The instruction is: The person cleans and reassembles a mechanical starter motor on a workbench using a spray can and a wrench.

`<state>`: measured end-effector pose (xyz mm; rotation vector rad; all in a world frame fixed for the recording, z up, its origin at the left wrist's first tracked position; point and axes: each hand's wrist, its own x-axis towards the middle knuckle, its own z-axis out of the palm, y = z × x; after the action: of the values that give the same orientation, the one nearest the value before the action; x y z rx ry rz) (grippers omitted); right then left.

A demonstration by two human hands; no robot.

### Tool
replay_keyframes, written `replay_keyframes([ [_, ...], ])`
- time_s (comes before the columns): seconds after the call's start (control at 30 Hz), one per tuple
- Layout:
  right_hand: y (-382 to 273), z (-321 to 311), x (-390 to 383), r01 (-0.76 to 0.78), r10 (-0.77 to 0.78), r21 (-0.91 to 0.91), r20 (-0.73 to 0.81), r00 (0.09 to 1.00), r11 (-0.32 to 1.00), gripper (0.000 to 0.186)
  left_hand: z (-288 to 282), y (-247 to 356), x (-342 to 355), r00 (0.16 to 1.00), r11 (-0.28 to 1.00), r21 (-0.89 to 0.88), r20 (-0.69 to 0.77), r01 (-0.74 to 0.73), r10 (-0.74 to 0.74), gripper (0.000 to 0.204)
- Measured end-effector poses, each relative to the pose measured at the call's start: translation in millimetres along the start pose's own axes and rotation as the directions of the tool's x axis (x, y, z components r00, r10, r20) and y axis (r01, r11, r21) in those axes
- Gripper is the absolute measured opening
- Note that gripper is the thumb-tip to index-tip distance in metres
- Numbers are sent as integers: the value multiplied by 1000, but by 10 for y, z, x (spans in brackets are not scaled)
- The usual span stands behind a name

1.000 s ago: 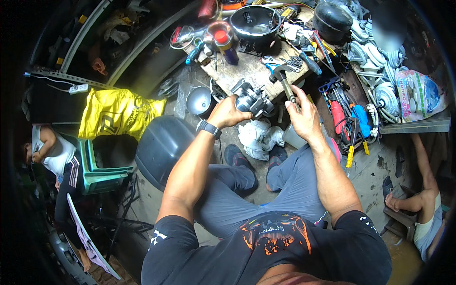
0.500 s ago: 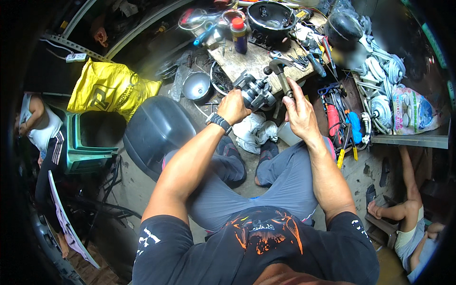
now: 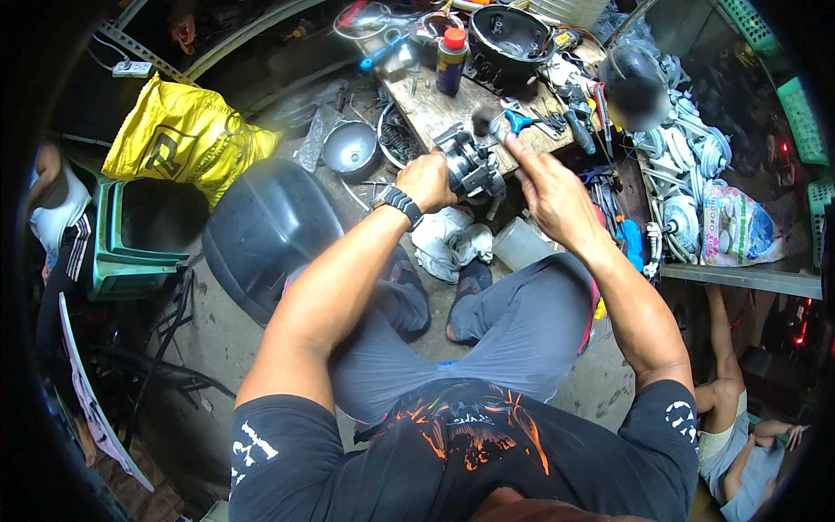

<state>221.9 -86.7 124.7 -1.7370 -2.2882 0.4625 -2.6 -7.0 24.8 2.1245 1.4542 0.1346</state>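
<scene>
My left hand (image 3: 426, 184), with a dark watch on its wrist, is closed round a grey metal electric motor (image 3: 470, 165) at the near edge of the wooden bench. My right hand (image 3: 557, 196) holds a hammer (image 3: 494, 126), whose head is smeared by motion just above the motor. Most of the hammer's handle is hidden by the fingers. Behind the motor, a blue-handled tool (image 3: 517, 120) lies on the bench top (image 3: 426, 109). A spray can with a red cap (image 3: 451, 63) stands farther back, beside a black round housing (image 3: 509, 52).
A metal bowl (image 3: 350, 150) and a black rounded case (image 3: 274, 235) sit to the left, near a yellow sack (image 3: 178, 143) on green stools. White cloth (image 3: 448, 239) lies by my feet. Fan parts (image 3: 683, 174) pile up at right. Other people are at both sides.
The hammer has swung down and left over the motor, and its head now blurs. My right hand has turned with it. My left hand stays on the motor; the whole view has shifted slightly.
</scene>
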Motion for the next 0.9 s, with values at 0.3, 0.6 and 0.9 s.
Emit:
replay_keyframes([
  [0.3,48,-6,10,202,-174,50,-334,926,978,46,1,-73,79,999,1000,7,38,-26,25,60],
  [0.6,55,-119,82,155,-147,23,-189,971,988,49,-74,-29,101,992,999,49,126,-13,7,58],
  [0.9,166,-108,78,154,-133,68,-249,959,986,47,-94,-12,178,982,999,32,188,0,-6,61],
])
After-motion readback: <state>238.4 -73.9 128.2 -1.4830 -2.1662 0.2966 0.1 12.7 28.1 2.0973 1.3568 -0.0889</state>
